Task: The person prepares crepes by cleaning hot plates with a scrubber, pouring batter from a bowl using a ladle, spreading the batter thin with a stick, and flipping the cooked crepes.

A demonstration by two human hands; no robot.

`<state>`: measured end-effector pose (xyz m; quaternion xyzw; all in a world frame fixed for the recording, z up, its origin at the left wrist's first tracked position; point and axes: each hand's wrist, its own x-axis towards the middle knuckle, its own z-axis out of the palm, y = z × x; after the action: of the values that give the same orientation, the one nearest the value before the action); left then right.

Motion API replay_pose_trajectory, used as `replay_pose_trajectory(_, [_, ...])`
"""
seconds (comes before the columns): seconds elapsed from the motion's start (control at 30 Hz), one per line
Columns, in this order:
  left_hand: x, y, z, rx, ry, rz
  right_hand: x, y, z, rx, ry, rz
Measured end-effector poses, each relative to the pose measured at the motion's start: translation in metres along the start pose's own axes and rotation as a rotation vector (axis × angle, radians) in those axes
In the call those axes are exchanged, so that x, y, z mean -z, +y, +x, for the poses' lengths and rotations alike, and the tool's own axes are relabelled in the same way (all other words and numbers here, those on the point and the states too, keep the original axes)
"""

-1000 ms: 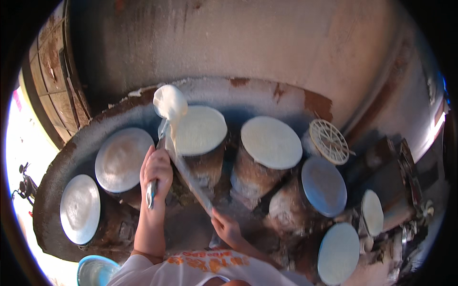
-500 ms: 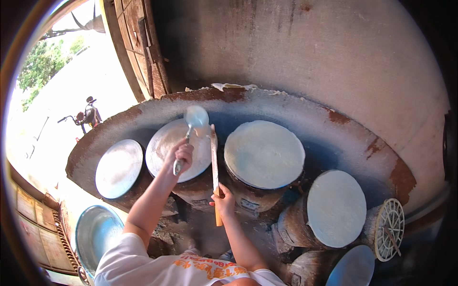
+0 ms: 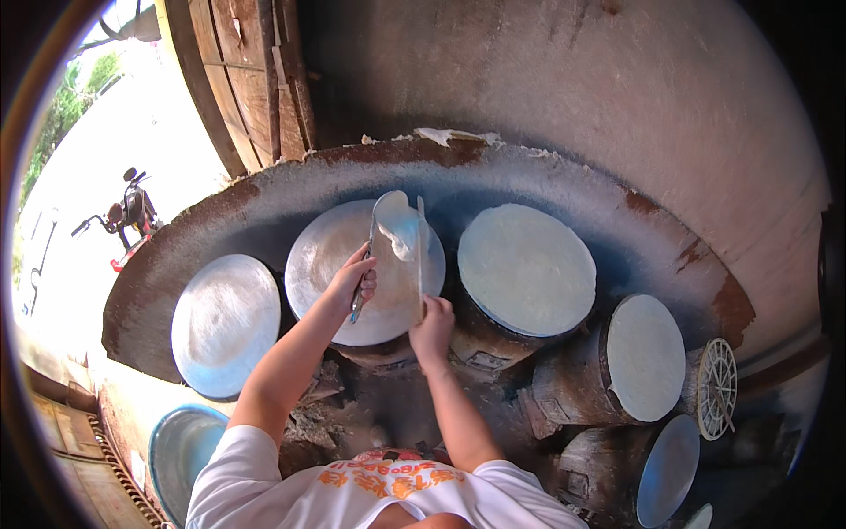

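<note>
My left hand [image 3: 354,282] is closed around the handle of a metal ladle [image 3: 388,204], held tilted over the round griddle [image 3: 322,238] second from the left. Pale, wet batter [image 3: 404,244] hangs from the ladle's lip toward the griddle. In my closed right hand [image 3: 433,331] is a long, thin, flat spreader [image 3: 420,256], standing nearly edge-on beside the ladle above the griddle's right part. That griddle's surface is bare with a brownish middle. A pale sheet of batter [image 3: 527,269] covers the griddle to its right.
Another bare griddle [image 3: 225,322] stands at the left. Farther right are a pale-covered griddle [image 3: 648,357], a round slatted rack [image 3: 716,390] and a bluish griddle [image 3: 668,472]. A basin [image 3: 163,467] sits lower left. A curved, rusty metal shield [image 3: 564,181] rises behind the griddles.
The ladle has tipped to the right and batter now slides from it. The spreader has turned nearly edge-on, and my right hand has moved up closer to the griddle. The whole view has shifted slightly.
</note>
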<state>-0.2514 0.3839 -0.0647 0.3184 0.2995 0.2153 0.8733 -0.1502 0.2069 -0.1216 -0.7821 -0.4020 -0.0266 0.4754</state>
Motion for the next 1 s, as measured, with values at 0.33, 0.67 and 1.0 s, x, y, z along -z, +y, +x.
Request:
replay_pose_trajectory(0.33, [0.041,0.016,0.011,-0.245,0.266,0.666,-0.011,-0.006,0.031,0.146,-0.083,-0.223])
replay_pose_trajectory(0.67, [0.130,0.027,-0.007,-0.570,0.530,1.543,-0.010,-0.008,0.052,0.216,-0.133,-0.121])
replay_pose_trajectory(1.0, [0.079,0.015,-0.078,-0.167,0.544,0.748,-0.006,0.007,0.068,0.268,-0.174,-0.150])
